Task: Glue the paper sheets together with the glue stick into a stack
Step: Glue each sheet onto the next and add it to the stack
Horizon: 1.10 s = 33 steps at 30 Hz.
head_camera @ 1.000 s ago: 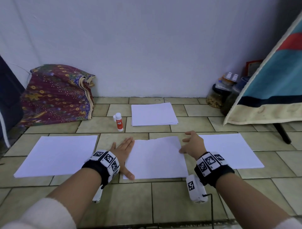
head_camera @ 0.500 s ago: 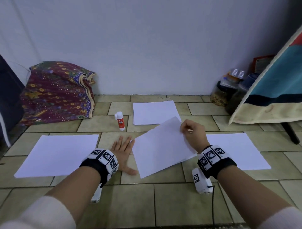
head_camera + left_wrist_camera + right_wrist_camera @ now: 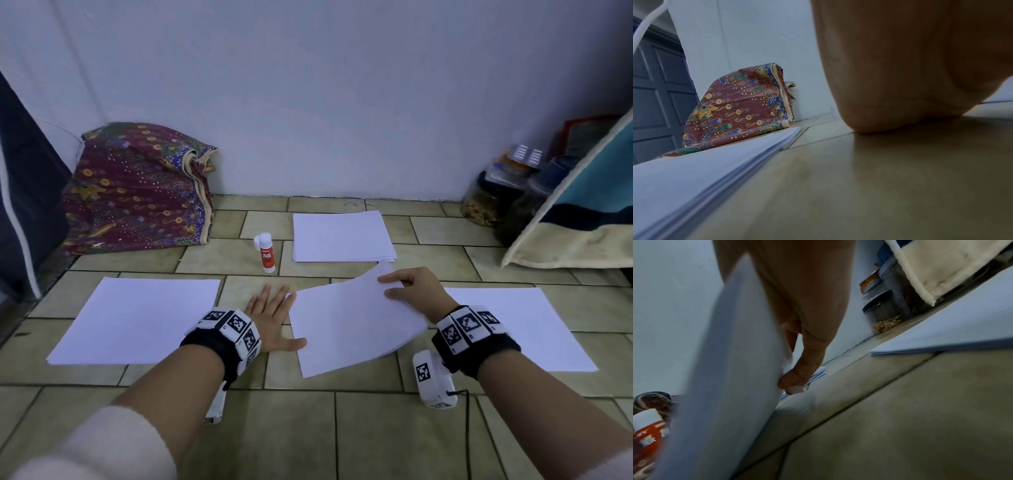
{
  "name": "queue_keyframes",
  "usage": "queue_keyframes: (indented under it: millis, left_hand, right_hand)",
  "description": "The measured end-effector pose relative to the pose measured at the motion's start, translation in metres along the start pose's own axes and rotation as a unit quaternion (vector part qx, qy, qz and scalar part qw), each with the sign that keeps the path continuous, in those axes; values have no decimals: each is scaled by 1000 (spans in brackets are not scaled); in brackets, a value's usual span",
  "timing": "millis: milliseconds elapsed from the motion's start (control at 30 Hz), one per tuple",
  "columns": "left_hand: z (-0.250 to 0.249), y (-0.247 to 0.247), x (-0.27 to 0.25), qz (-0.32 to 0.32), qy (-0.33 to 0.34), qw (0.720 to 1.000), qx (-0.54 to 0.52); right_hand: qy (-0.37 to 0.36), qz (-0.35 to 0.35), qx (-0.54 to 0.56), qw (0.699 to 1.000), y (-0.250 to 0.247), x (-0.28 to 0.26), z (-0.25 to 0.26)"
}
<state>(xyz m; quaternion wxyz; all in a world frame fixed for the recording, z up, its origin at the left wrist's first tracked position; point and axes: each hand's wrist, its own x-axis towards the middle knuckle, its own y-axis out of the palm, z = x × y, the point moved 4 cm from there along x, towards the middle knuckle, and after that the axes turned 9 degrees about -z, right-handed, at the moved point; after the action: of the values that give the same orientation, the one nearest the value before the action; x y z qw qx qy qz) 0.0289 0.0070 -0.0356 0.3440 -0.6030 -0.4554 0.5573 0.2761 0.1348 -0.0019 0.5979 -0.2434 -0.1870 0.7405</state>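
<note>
Between the two hands, a white paper sheet [image 3: 352,325] is tipped up off the tiled floor [image 3: 342,428]. The right hand [image 3: 416,291] pinches its far corner with thumb and fingers, and that side is lifted. In the right wrist view the sheet [image 3: 731,369] bends beside the curled fingers [image 3: 809,356]. The left hand [image 3: 270,317] lies flat on the floor with its fingers straight and spread. It holds nothing, and its thumb is at the near left edge of the lifted sheet.

Just past the left hand stands the glue stick [image 3: 266,253], upright, with a white cap and a red label. Past the right hand lies a neat paper stack [image 3: 342,236]. Left of the left hand lies a left paper pile [image 3: 137,318]. Right of the right hand lies a right paper pile [image 3: 513,325]. A flowery folded cloth [image 3: 137,192] leans on the wall far to the left.
</note>
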Motion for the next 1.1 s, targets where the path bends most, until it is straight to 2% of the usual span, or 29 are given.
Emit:
queue_keyframes:
  millis: [133, 300, 433, 533, 633, 700, 733, 800, 867, 967, 1033, 1100]
  left_hand:
    - [0, -2, -1, -4, -10, 1000, 8]
    - [2, -2, 0, 27, 10, 999, 18]
    - [1, -4, -4, 32, 7, 999, -4]
    - [-5, -10, -3, 28, 10, 999, -32]
    - [-16, -16, -1, 24, 24, 999, -24]
    - [-21, -17, -2, 31, 21, 999, -14]
    - [-22, -18, -4, 35, 20, 999, -11]
    - [-23, -15, -4, 37, 21, 999, -2]
    - [-22, -11, -2, 31, 25, 999, 29]
    - [-24, -9, -2, 13, 32, 995, 94]
    - [-25, -10, -4, 5, 41, 993, 110]
    - [-23, -9, -4, 7, 41, 995, 93]
  right_hand:
    - [34, 14, 13, 999, 0, -9, -5]
    - [42, 38, 8, 998, -4, -21, -7]
    - [-25, 33, -155, 987, -7, -28, -8]
    - [-36, 20, -235, 971, -6, -32, -7]
    - [-23, 10, -357, 934, -3, -39, -1]
    - [-48, -16, -435, 899, 3, -49, 11]
    - [-72, -21, -443, 893, 9, -53, 18]
    - [-127, 10, -406, 905, 29, -61, 33]
    - [-175, 89, -353, 915, 58, -71, 47]
    - [-197, 202, -364, 888, 96, -81, 57]
    - [-195, 218, -392, 872, 102, -79, 57]
    - [-184, 212, -404, 871, 94, -73, 54]
